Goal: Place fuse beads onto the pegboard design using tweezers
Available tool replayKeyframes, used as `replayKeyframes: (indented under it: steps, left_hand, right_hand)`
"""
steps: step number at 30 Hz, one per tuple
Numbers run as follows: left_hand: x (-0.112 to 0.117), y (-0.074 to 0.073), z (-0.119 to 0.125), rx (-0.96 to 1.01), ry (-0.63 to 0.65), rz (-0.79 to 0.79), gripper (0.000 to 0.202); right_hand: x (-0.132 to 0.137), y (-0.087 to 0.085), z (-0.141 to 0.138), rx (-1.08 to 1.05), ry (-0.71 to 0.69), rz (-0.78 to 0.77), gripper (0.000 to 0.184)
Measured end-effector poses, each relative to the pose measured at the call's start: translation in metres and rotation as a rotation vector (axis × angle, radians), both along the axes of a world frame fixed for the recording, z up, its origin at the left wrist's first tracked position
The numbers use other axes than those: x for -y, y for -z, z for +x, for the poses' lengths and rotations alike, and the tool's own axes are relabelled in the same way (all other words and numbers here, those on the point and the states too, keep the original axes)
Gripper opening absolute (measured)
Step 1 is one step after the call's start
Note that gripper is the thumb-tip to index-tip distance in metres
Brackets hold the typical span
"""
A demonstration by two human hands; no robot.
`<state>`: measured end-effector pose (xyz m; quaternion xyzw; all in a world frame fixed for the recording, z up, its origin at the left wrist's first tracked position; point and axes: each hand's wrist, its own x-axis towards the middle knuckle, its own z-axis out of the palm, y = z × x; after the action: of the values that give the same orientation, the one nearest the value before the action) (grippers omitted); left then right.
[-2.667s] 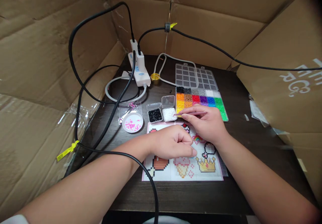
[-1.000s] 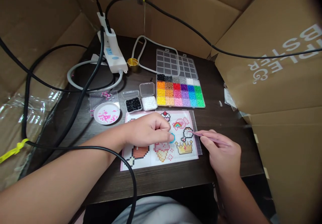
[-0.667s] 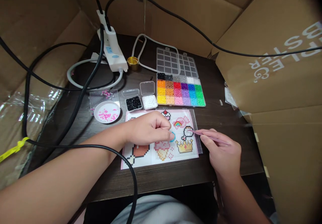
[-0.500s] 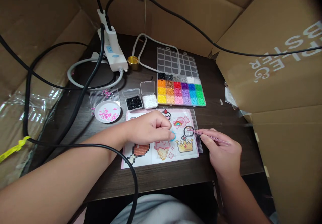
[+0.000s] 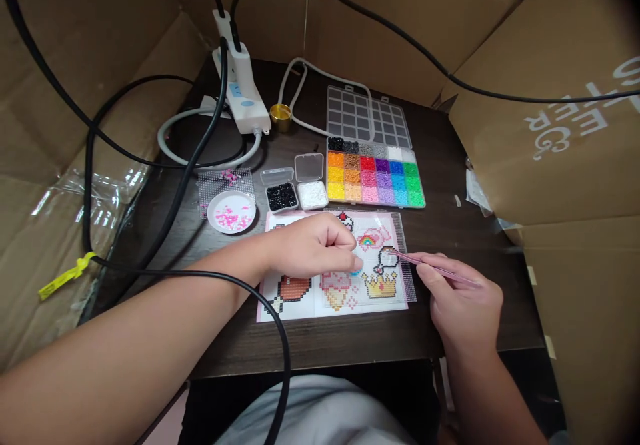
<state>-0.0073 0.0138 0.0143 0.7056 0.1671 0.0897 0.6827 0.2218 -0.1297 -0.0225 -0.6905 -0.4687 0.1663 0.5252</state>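
My left hand (image 5: 315, 245) lies palm down on the pattern sheet (image 5: 295, 310), fingers curled and thumb pressed in; whatever they may hold is hidden. A bit of light blue shows by the thumb tip. My right hand (image 5: 463, 298) grips pink tweezers (image 5: 440, 269), whose tips point at a black-outlined figure (image 5: 388, 257) with a white middle. Whether a bead is between the tips is too small to tell. A clear pegboard (image 5: 410, 278) overlies the sheet's right part. Under it show an ice-cream cone, a crown (image 5: 379, 286) and a rainbow picture.
Behind the sheet stand small boxes of black beads (image 5: 281, 196) and white beads (image 5: 313, 195), and a many-coloured bead case (image 5: 375, 173). At left are a white dish (image 5: 231, 212) with pink beads and a power strip (image 5: 247, 108). A black cable (image 5: 280, 325) crosses my left forearm; cardboard walls surround the table.
The whole view has shifted, so things appear farther right and slightly higher. Both hands keep nearly the same place over the sheet, with the tweezers still at the black-outlined figure.
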Motion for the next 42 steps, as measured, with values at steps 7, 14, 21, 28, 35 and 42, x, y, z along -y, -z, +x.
replayKeyframes:
  steps: [7, 14, 21, 28, 35, 42]
  left_hand:
    - [0.0, 0.0, -0.001, -0.002, -0.005, -0.005, 0.047]
    - [0.0, 0.001, -0.001, -0.026, -0.037, -0.023, 0.046]
    - [0.001, 0.0, 0.0, -0.003, -0.045, -0.055, 0.048]
    - [0.0, 0.001, 0.0, -0.008, -0.041, -0.054, 0.049]
    - [-0.001, 0.001, 0.0, -0.008, -0.041, -0.042, 0.048]
    - [-0.002, -0.001, 0.0, -0.041, -0.044, -0.046, 0.048]
  right_hand:
    - [0.0, 0.006, 0.003, -0.031, 0.038, -0.019, 0.011]
    - [0.0, 0.004, 0.005, -0.032, 0.046, -0.045, 0.011]
    - [-0.002, 0.003, 0.001, -0.08, 0.02, -0.015, 0.012]
    - [-0.008, -0.002, 0.001, -0.34, 0.045, 0.109, 0.011]
    - [-0.012, -0.011, 0.008, -0.693, -0.038, 0.159, 0.02]
    - [-0.011, -0.012, 0.007, -0.713, -0.029, 0.15, 0.022]
